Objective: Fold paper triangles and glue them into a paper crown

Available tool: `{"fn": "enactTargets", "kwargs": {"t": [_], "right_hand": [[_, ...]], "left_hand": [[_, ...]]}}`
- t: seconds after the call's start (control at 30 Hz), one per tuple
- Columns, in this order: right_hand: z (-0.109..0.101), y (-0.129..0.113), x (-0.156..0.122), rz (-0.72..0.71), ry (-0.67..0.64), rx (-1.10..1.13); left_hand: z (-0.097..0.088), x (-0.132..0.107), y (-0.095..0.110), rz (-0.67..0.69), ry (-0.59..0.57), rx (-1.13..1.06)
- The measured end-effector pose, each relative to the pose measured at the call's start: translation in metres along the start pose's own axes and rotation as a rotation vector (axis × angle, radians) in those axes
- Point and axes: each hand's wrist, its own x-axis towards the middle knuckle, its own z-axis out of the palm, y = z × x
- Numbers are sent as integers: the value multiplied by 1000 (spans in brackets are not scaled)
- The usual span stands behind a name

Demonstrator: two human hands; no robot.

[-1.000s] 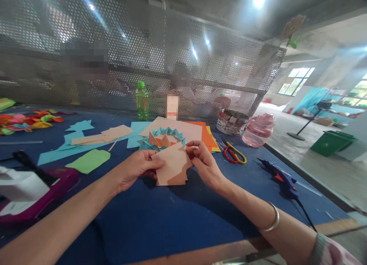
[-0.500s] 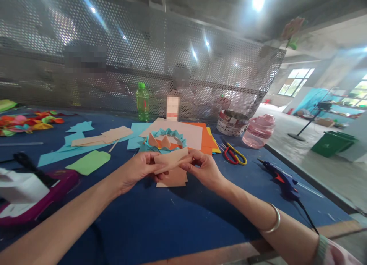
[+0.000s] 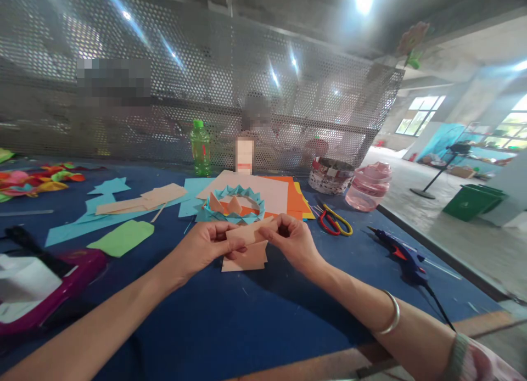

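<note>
Fingers of left hand (image 3: 201, 246) and right hand (image 3: 300, 242) pinched closed, gripping opposite ends of tan paper (image 3: 247, 233) just below centre of frame. Tan sheets (image 3: 242, 264) beneath. Blue zigzag paper ring (image 3: 257, 198) just above; hot glue gun (image 3: 411, 267), lower right.

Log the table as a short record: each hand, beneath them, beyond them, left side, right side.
Left hand: grips tan paper strip
Right hand: pinches the strip's other end
Beneath hands: loose tan paper
Beyond hands: blue paper ring, green bottle
Left side: green paper
Right side: scissors, glue gun, pink bottle
</note>
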Motion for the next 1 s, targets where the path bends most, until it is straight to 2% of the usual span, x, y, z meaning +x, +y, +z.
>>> {"fn": "enactTargets", "kwargs": {"t": [0.47, 0.67, 0.8, 1.0], "right_hand": [[3, -3, -4, -6, 1, 108], [3, -7, -3, 106, -73, 231], [4, -5, -3, 116, -40, 174], [3, -3, -5, 37, -11, 73]], "left_hand": [[4, 0, 0, 8, 72, -25], [3, 1, -3, 30, 93, 31], [4, 1, -3, 10, 103, 3], [7, 0, 3, -49, 116, -85]]}}
